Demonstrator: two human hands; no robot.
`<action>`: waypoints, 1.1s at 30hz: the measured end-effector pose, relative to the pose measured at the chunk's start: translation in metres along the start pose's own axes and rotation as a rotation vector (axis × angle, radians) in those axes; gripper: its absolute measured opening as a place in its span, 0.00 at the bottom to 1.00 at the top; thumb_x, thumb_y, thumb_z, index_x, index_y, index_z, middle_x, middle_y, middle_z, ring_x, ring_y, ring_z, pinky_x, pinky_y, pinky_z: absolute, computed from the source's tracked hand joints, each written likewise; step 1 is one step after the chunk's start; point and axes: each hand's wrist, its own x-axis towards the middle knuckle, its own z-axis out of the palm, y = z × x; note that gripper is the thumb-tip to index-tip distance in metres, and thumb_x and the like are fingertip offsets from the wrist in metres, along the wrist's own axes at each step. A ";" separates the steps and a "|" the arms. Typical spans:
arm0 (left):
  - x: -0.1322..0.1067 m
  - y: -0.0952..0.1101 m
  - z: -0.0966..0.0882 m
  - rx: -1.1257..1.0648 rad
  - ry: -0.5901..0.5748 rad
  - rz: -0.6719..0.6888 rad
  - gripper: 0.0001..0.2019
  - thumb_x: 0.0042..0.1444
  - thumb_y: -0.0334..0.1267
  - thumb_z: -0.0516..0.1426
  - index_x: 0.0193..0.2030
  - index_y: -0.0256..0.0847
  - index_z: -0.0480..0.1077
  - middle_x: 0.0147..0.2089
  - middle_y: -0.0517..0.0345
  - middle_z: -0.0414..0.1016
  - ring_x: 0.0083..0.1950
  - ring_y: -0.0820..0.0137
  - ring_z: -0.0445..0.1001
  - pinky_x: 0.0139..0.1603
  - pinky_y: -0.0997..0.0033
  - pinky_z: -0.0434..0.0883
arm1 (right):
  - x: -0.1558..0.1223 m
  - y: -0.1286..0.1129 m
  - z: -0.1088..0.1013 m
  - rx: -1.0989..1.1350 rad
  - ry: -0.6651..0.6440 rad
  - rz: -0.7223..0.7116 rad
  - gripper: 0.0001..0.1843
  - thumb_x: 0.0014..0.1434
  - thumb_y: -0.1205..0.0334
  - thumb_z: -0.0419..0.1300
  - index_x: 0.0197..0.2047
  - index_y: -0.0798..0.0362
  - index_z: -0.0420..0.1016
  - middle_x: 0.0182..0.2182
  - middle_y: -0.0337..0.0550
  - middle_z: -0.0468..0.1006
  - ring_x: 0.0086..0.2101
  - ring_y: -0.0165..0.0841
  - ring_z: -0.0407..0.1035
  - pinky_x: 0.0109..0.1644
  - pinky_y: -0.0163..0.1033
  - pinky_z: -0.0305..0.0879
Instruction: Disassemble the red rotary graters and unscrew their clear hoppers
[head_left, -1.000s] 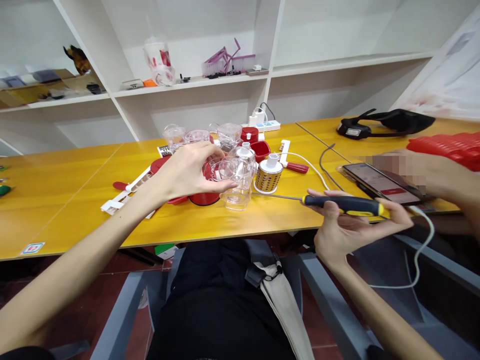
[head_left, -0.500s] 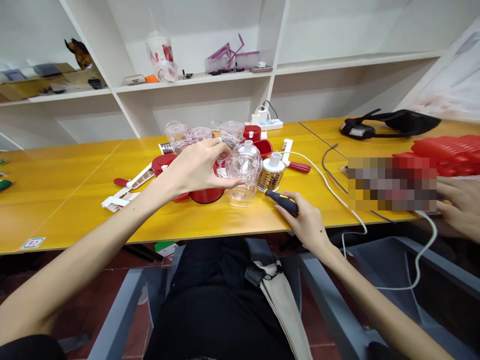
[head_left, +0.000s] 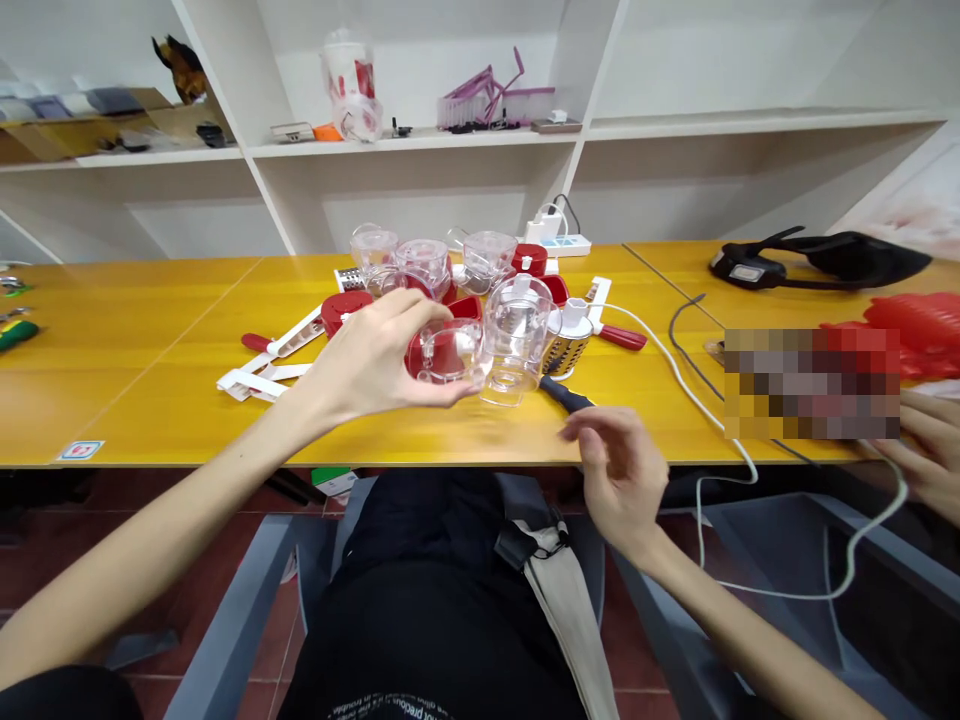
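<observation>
My left hand (head_left: 386, 350) grips a clear plastic cup-shaped part (head_left: 454, 350), its thumb below and its fingers over the top. Right beside that part stands a taller clear plastic housing (head_left: 517, 335). On the table lies a screwdriver (head_left: 564, 394) with a dark handle, its front end near a metal grater drum (head_left: 568, 345). My right hand (head_left: 622, 475) is just in front of the handle, fingers loosely curled and thumb apart, with nothing in it.
Behind my left hand are clear plastic cups (head_left: 487, 255), a red round part (head_left: 345, 310) and white arms with red handles (head_left: 622, 337). A white cable (head_left: 675, 385) crosses the table at right. Another person's hand (head_left: 930, 450) is at the far right.
My right hand has let go of the screwdriver and drawn back toward the table edge. My left hand has turned the clear part, which now shows more. The view has shifted slightly.
</observation>
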 end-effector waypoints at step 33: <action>-0.084 0.001 0.058 0.180 -0.008 -0.231 0.31 0.57 0.59 0.62 0.54 0.32 0.69 0.47 0.41 0.76 0.49 0.55 0.75 0.44 0.56 0.78 | 0.013 -0.055 0.081 0.661 -0.603 0.771 0.26 0.53 0.47 0.67 0.46 0.62 0.76 0.45 0.50 0.80 0.41 0.26 0.77 0.44 0.33 0.79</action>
